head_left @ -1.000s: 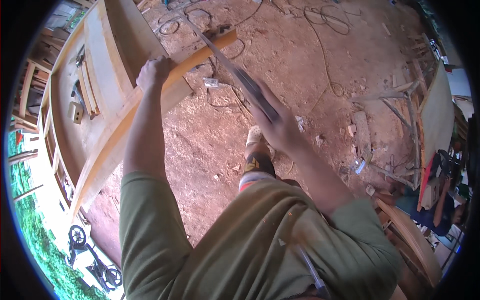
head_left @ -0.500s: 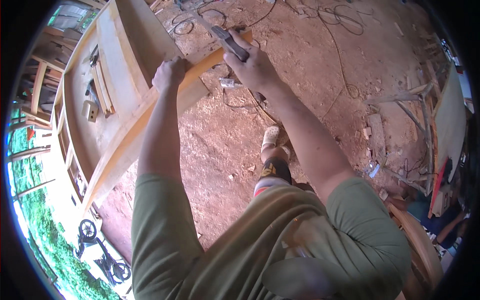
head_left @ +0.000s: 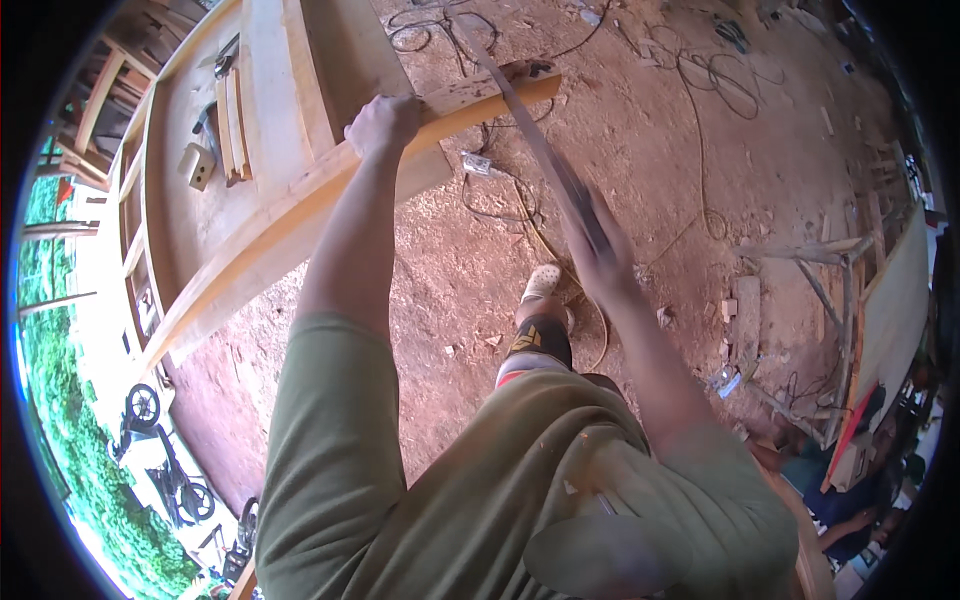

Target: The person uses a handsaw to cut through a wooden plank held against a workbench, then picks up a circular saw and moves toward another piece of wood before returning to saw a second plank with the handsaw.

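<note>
I've got the big ribbed wooden frame (head_left: 268, 130) filling my upper left, the long curved beam (head_left: 300, 188) sweeping along its near edge. There's the saw (head_left: 540, 143), crossing the beam near its far end! Right hand (head_left: 603, 262), blurred, wrapped around the handle; left hand (head_left: 385, 125) clamped on the beam.

Left hand (head_left: 383, 125) is on curved timber (head_left: 465, 105), left side. Saw (head_left: 541, 146) crosses timber's far end; right hand (head_left: 603, 265) at saw's near end. Motorcycle (head_left: 175, 462) stands near left.
</note>
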Tool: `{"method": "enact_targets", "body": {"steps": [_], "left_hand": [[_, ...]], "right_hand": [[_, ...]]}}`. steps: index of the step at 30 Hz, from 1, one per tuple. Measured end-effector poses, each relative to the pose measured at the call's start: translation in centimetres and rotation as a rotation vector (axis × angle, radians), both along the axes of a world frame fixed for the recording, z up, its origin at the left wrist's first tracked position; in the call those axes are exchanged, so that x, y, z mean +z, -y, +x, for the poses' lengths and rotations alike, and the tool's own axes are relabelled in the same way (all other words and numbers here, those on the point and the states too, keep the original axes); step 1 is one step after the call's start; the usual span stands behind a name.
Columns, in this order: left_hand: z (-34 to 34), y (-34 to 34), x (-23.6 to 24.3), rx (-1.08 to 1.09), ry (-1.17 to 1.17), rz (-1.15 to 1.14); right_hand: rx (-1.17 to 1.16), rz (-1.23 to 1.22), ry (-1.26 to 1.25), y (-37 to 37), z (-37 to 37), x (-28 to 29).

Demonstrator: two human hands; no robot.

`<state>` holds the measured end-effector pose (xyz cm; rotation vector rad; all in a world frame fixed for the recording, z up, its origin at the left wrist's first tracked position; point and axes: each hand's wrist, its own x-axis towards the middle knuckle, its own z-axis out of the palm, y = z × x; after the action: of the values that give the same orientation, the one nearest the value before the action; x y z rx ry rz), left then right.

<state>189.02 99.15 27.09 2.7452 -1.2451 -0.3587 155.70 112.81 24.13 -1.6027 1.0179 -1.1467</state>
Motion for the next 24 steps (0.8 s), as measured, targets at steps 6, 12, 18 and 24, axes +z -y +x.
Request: {"method": "enact_targets", "body": {"steps": [6, 12, 18, 24], "left_hand": [[-1.1, 0.3, 1.1, -0.078, -0.027, 0.0], [0.7, -0.8, -0.1, 0.006, -0.005, 0.03], [-0.1, -0.3, 0.3, -0.004, 0.023, 0.012], [-1.3, 0.8, 0.5, -0.049, 0.009, 0.018]], "right_hand": [[0.069, 0.207, -0.13, 9.1, 5.4, 4.8], [0.068, 0.154, -0.157, -11.5, -8.2, 6.8], [0.081, -0.068, 0.042, -4.4, -3.7, 3.2], [-0.014, 0.033, -0.171, 12.3, 6.8, 4.0]]}}
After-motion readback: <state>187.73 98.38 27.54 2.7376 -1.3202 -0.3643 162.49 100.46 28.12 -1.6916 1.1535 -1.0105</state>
